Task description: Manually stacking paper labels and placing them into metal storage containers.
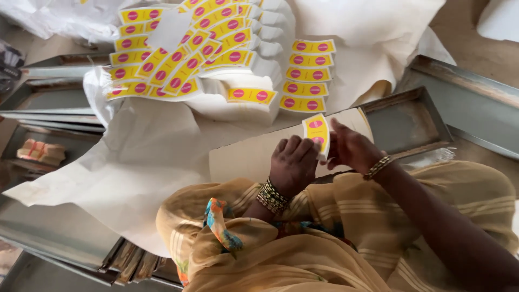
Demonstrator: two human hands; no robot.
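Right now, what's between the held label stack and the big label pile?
Head view: only bare white paper sheet between the held label stack and the label pile; both hands hold the stack.

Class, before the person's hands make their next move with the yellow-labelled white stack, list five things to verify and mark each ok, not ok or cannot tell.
1. Left hand has a grip on the small labelled stack: ok.
2. Right hand touches the same stack: ok.
3. Stack's label faces up: ok.
4. Metal tray beside the right hand holds nothing: ok.
5. Labelled stacks on the white paper lie in a tidy column: ok; the larger heap is jumbled: not ok.
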